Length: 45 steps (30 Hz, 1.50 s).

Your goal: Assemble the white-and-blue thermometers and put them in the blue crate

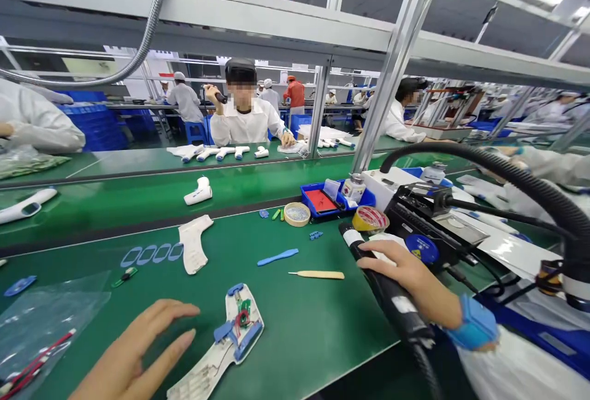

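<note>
My left hand [133,351] lies flat and open on the green mat, fingers stretched toward an opened white thermometer shell half [225,345] with blue parts and red and green wires inside. My right hand [410,283] is wrapped around a black handheld tool [387,289] with a white band near its tip and a thick cable trailing toward me. A blue wrist strap [474,323] sits on my right wrist. Another white shell half [193,243] lies further out on the mat.
A blue pry tool [278,257], a beige stick [318,274], a tape roll [370,220], a small round dish [297,214] and a blue parts tray [322,200] lie ahead. A black station [428,222] stands at right. A plastic bag [41,320] lies left. Workers sit across the conveyor.
</note>
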Available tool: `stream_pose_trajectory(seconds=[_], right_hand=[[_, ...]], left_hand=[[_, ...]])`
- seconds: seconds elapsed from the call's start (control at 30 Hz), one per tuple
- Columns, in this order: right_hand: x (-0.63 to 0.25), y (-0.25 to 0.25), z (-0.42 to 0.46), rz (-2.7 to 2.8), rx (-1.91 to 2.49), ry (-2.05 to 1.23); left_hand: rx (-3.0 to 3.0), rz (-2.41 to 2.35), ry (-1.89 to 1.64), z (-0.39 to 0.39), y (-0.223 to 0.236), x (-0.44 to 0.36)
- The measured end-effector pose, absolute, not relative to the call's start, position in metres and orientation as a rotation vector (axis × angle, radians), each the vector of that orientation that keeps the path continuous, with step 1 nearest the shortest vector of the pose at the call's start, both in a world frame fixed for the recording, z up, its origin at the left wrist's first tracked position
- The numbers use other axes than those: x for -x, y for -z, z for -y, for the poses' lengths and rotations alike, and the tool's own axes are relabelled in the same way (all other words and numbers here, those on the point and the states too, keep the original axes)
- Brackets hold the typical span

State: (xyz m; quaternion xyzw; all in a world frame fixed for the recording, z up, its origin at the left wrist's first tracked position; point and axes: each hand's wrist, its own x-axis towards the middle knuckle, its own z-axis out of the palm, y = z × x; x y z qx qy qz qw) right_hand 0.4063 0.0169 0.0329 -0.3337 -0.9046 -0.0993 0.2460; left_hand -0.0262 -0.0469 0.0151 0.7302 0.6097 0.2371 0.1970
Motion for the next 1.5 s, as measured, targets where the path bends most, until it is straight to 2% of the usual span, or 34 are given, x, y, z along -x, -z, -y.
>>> stream_pose_trajectory(seconds=[0.17, 0.23, 0.3, 0.67, 0.83, 1.0, 1.1, 1.23, 1.37, 1.5], right_hand=[[-0.336, -0.052, -0.006, 1.298, 0.588, -0.450], [-0.306, -0.064, -0.010, 0.887, 0.447, -0.623], [-0.286, -0.075, -0.014, 0.713, 0.378, -0.724], [-0.285, -0.082, -0.015, 0.790, 0.398, -0.765], [-0.293, -0.086, -0.008, 0.804, 0.461, -0.651], [-0.296, -0.086, 0.004, 0.944, 0.493, -0.622], [-0.300, -0.082, 0.005, 1.068, 0.541, -0.678], [-0.295, -0.083, 0.000, 1.175, 0.555, -0.820], [-0.270, -0.093, -0.008, 1.195, 0.526, -0.983], [-0.234, -0.096, -0.011, 1.226, 0.494, -1.086]], left_hand=[[-2.176, -1.487, -0.830, 0.006, -0.051, -0.031], [-2.227, -1.390, -0.852, -0.010, -0.058, -0.059], [-2.262, -1.330, -0.813, -0.022, -0.058, -0.081], [-2.517, -1.105, -0.730, -0.049, -0.039, -0.103], [-2.634, -1.307, -0.416, -0.100, -0.050, -0.131], [-2.574, -1.498, -0.390, -0.135, -0.073, -0.145], [-2.555, -1.426, -0.378, -0.108, -0.086, -0.115], [-2.382, -1.244, -0.320, -0.034, -0.087, -0.056], [-2.209, -1.305, -0.267, 0.030, -0.061, -0.022], [-2.250, -1.443, -0.347, 0.062, -0.025, -0.013]])
